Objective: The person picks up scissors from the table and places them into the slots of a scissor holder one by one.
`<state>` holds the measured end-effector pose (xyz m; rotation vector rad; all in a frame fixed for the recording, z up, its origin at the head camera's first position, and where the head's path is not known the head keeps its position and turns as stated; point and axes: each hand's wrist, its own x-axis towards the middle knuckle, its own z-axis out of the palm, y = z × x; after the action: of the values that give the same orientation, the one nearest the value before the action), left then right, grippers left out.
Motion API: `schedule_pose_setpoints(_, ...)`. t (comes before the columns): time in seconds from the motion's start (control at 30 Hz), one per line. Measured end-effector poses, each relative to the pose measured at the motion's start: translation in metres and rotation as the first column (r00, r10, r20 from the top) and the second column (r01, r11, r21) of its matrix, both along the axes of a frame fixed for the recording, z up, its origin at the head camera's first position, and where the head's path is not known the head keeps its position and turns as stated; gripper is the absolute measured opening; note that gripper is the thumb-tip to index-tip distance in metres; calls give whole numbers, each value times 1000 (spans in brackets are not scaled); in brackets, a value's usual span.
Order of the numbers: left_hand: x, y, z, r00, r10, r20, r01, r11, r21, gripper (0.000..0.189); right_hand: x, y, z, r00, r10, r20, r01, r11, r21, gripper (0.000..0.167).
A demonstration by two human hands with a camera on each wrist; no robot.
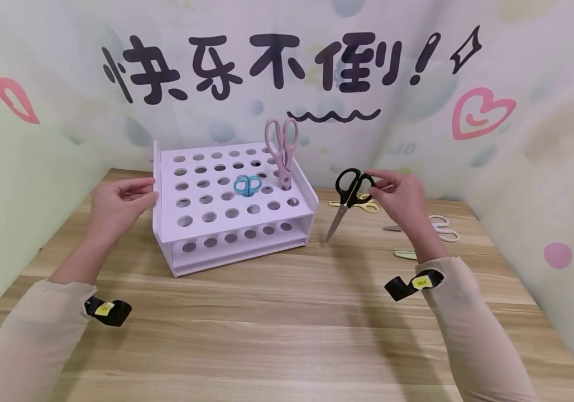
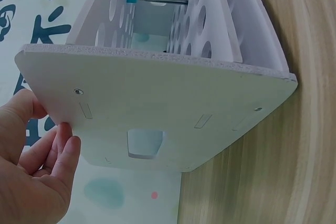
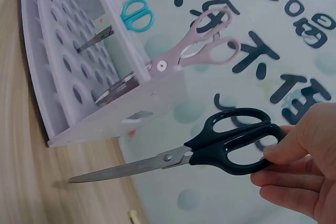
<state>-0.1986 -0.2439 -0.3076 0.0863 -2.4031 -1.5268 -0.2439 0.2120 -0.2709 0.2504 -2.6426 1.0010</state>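
Note:
In the head view, my right hand (image 1: 401, 196) pinches one handle loop of the black-handled scissors (image 1: 349, 192). The blades point down and left, above the table just right of a white rack (image 1: 232, 213) with rows of round holes. My left hand (image 1: 116, 205) holds the upper edge of the rack's left side panel (image 2: 157, 85) with its fingertips. Pink scissors (image 1: 284, 146) stand handles-up in a hole near the rack's right side. Small blue-handled scissors (image 1: 248, 185) stand in a hole near the middle; the right wrist view shows their blades under the top plate.
Yellow-handled scissors (image 1: 368, 207) lie on the table behind the black pair. White-handled scissors (image 1: 446, 229) lie beyond my right wrist, partly hidden by it. A pale green piece (image 1: 405, 254) shows beside that wrist. A printed cloth (image 1: 247, 120) hangs behind the wooden table (image 1: 287, 329).

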Motion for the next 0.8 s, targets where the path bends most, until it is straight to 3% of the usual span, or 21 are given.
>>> schedule_pose_setpoints(0.4,1,3,0,1000,-5,-8,5,1000,-1,45,18,-24,35,994,103,-28,-100,991,91,32)
schedule_pose_setpoints(0.8,1,2,0,1000,4,-8,-4,1000,-12,45,27,-57,58,979,190,-74,-178,974,141,34)
